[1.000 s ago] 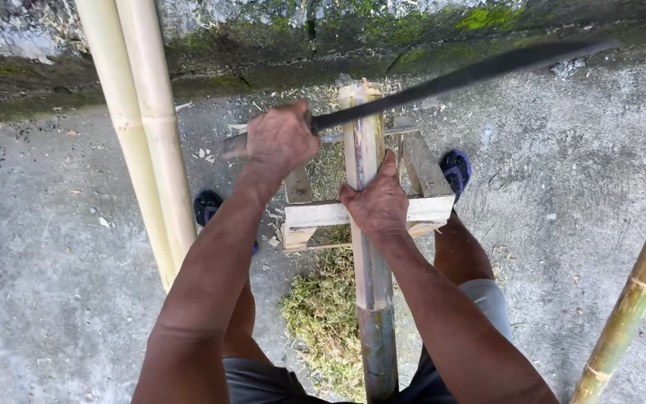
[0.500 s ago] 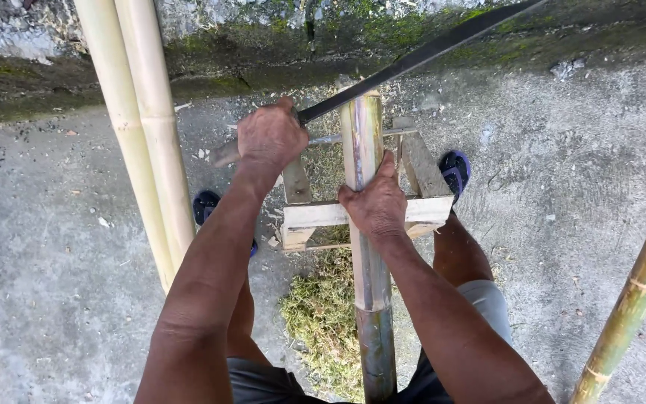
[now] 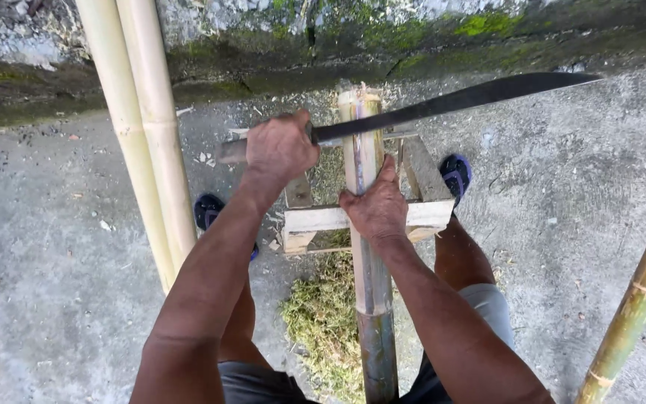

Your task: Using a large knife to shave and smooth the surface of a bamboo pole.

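We lose the bamboo pole [image 3: 371, 299] at the bottom edge, our left hand [image 3: 282, 146] hides the machete [image 3: 457, 101] handle, and both pale poles [image 3: 140, 127] run off the top.

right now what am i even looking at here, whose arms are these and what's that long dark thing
The picture comes from a camera worn on a person's head, looking down, so the two bare arms are that person's own. There is no machine. The left hand has its grip closed on the handle of a long dark blade, a machete, which lies across the top end of a bamboo pole. The right hand is wrapped around that same pole lower down. The pole rests on a small wooden frame on a concrete floor, with a heap of greenish shavings beneath it. Two pale bamboo poles stand at the left and a greenish one at the right edge. The person's feet in blue sandals show beside the frame, and a mossy wall runs along the top.
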